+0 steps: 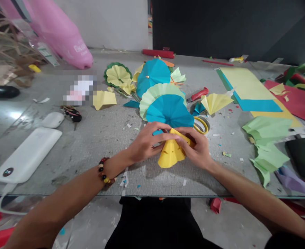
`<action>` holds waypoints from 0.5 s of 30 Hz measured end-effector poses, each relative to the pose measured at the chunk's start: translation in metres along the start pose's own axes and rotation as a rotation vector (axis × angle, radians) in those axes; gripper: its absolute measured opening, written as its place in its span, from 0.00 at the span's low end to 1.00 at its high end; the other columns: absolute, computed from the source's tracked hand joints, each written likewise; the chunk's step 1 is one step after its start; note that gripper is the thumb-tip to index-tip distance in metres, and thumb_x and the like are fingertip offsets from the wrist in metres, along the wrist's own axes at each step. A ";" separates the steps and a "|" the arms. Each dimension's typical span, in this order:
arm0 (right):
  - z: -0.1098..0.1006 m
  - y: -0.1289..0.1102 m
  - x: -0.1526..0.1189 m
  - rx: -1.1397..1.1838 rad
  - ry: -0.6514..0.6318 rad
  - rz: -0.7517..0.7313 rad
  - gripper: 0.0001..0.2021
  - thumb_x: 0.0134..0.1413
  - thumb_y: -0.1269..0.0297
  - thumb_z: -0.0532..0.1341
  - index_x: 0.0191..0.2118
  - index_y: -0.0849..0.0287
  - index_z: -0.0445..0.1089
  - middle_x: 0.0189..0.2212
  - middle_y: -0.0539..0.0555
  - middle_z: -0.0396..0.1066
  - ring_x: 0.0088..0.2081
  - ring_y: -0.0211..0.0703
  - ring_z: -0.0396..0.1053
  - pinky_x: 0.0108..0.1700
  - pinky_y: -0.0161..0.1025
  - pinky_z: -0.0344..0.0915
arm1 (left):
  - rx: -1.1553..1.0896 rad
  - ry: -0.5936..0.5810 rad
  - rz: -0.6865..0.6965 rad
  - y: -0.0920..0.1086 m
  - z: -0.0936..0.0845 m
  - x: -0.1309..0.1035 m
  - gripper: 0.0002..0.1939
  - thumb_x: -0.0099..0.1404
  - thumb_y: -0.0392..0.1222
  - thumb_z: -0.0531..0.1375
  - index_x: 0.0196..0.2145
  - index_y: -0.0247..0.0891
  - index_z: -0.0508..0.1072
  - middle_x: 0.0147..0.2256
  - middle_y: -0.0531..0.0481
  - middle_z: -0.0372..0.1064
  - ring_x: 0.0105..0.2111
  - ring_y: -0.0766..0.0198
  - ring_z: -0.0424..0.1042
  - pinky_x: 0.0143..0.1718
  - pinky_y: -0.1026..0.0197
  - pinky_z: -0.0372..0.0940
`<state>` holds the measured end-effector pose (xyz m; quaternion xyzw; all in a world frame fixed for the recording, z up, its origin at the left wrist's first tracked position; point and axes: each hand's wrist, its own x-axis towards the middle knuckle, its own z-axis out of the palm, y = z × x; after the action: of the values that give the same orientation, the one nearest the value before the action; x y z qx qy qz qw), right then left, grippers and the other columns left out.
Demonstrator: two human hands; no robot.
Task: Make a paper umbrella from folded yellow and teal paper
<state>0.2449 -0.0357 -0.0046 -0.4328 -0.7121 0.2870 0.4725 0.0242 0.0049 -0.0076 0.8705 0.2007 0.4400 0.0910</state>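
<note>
A folded yellow paper [171, 156] with small dark slits is held near the table's front edge. The fingers of my left hand [150, 142] close on its upper left side. My right hand [197, 147] pinches it from the right, thumb across the front. Just behind the hands lies a pleated blue paper round [169, 110] over a pale green pleated one [144, 100]. Another blue round [156, 74] stands farther back. At its left is a yellow pleated round on dark green [118, 75].
A red-handled cutter [200, 93] and a yellow tape roll [203, 125] lie right of the blue rounds. Coloured sheets [248, 83] and crumpled green paper [269, 148] are at the right. A white power bank [29, 154] sits left, a pink bottle [64, 34] behind.
</note>
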 end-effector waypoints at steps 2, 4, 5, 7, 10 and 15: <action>-0.001 0.000 0.000 0.030 0.000 0.004 0.12 0.66 0.59 0.63 0.52 0.50 0.74 0.45 0.52 0.79 0.44 0.43 0.77 0.46 0.41 0.74 | -0.024 0.039 -0.023 0.000 -0.001 0.000 0.13 0.69 0.37 0.64 0.51 0.45 0.75 0.51 0.45 0.71 0.47 0.60 0.75 0.48 0.56 0.72; -0.002 -0.001 0.000 0.048 0.005 -0.001 0.12 0.67 0.57 0.61 0.52 0.49 0.75 0.45 0.51 0.79 0.44 0.42 0.77 0.45 0.41 0.74 | -0.058 0.082 -0.046 0.001 -0.001 0.001 0.13 0.68 0.38 0.66 0.50 0.43 0.75 0.53 0.43 0.71 0.50 0.59 0.75 0.50 0.55 0.73; -0.003 -0.002 0.000 0.050 0.006 -0.009 0.12 0.68 0.55 0.59 0.52 0.48 0.75 0.45 0.51 0.79 0.44 0.42 0.76 0.44 0.41 0.73 | -0.070 0.098 -0.053 0.001 -0.001 0.001 0.13 0.68 0.38 0.66 0.49 0.43 0.75 0.54 0.43 0.71 0.51 0.59 0.75 0.51 0.55 0.74; -0.005 -0.003 -0.001 0.057 0.011 -0.022 0.15 0.69 0.51 0.57 0.52 0.48 0.76 0.43 0.52 0.78 0.42 0.43 0.75 0.41 0.41 0.72 | -0.085 0.129 -0.069 0.003 0.000 0.002 0.13 0.67 0.37 0.67 0.49 0.42 0.75 0.53 0.43 0.72 0.51 0.60 0.76 0.52 0.56 0.74; -0.006 -0.003 -0.002 0.103 0.018 -0.005 0.23 0.69 0.43 0.51 0.50 0.49 0.77 0.41 0.53 0.77 0.39 0.45 0.74 0.39 0.43 0.71 | -0.100 0.170 -0.089 0.004 -0.001 0.004 0.14 0.67 0.36 0.67 0.50 0.41 0.75 0.51 0.43 0.75 0.50 0.61 0.77 0.52 0.57 0.74; -0.004 0.000 -0.004 0.158 0.051 0.010 0.32 0.68 0.35 0.43 0.47 0.51 0.78 0.38 0.55 0.76 0.38 0.46 0.73 0.38 0.45 0.70 | -0.067 0.220 -0.084 0.002 -0.002 0.005 0.13 0.70 0.35 0.64 0.51 0.41 0.74 0.46 0.45 0.77 0.48 0.62 0.77 0.50 0.59 0.74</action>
<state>0.2496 -0.0390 -0.0051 -0.4048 -0.6731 0.3333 0.5216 0.0259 0.0056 -0.0026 0.8042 0.2309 0.5353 0.1155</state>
